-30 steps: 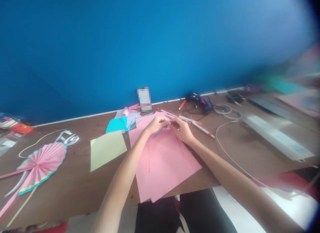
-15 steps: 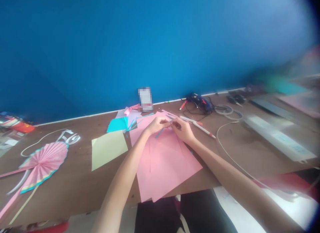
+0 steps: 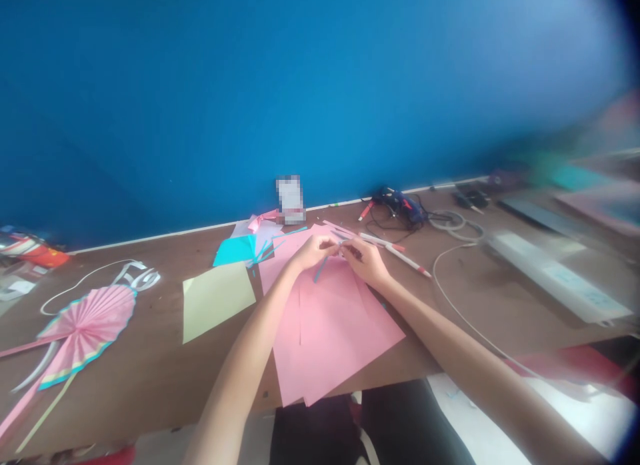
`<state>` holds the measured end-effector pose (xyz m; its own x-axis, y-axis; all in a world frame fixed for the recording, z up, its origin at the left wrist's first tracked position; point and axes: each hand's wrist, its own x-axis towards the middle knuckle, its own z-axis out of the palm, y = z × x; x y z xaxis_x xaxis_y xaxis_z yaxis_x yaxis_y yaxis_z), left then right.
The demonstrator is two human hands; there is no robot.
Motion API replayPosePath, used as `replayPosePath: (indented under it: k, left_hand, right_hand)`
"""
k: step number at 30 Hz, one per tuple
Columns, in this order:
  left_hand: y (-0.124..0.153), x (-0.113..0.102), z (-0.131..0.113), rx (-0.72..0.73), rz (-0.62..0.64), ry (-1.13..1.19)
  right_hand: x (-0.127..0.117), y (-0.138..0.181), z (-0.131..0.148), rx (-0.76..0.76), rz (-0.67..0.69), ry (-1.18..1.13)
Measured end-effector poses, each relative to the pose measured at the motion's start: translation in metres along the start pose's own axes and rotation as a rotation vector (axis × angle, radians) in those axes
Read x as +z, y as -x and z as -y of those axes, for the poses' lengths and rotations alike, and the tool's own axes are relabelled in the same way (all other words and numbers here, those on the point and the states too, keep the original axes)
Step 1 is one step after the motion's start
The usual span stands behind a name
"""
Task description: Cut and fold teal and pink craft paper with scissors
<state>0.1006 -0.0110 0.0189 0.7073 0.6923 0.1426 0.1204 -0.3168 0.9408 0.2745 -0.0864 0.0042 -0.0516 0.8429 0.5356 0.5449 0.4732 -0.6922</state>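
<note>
My left hand (image 3: 311, 252) and my right hand (image 3: 364, 260) meet over the far part of a stack of pink paper sheets (image 3: 330, 325) on the brown table (image 3: 140, 378). Both hands pinch a thin blue paper strip (image 3: 320, 270) whose loose end hangs down onto the pink paper. Fingers of both hands are curled closed around it. Just beyond the hands lie more thin pink and blue strips (image 3: 340, 229).
A pale green sheet (image 3: 216, 302) and cyan paper (image 3: 235, 250) lie to the left. A pink pleated fan (image 3: 85, 332) is at far left. Two pens (image 3: 395, 249), a glue gun (image 3: 400, 205), a white cable (image 3: 450, 298) and a white power strip (image 3: 555, 278) lie to the right.
The blue strip's loose end has swung lower and more upright between the hands. The hands themselves have hardly moved.
</note>
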Motion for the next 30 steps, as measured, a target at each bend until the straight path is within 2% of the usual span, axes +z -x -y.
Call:
replayPosePath:
  k: [9,19,22,25,30]
  left_hand:
    - [-0.001,0.001,0.001,-0.016,-0.008,-0.115]
    - [0.002,0.002,-0.002,0.015,0.006,-0.19]
    - [0.001,0.002,0.0,0.013,0.027,-0.189]
    - [0.001,0.001,0.002,-0.004,0.009,-0.181]
    - [0.002,-0.002,0.004,-0.034,-0.048,-0.111]
  right_hand:
    - [-0.002,-0.001,-0.003,-0.024,0.019,0.092]
    - [0.002,0.0,-0.01,0.034,0.049,0.184]
    - [0.0,-0.001,-0.011,0.037,-0.025,0.181]
    - [-0.006,-0.004,-0.013,0.083,-0.169,0.168]
    - [-0.016,-0.008,-0.026,0.275,-0.424,0.106]
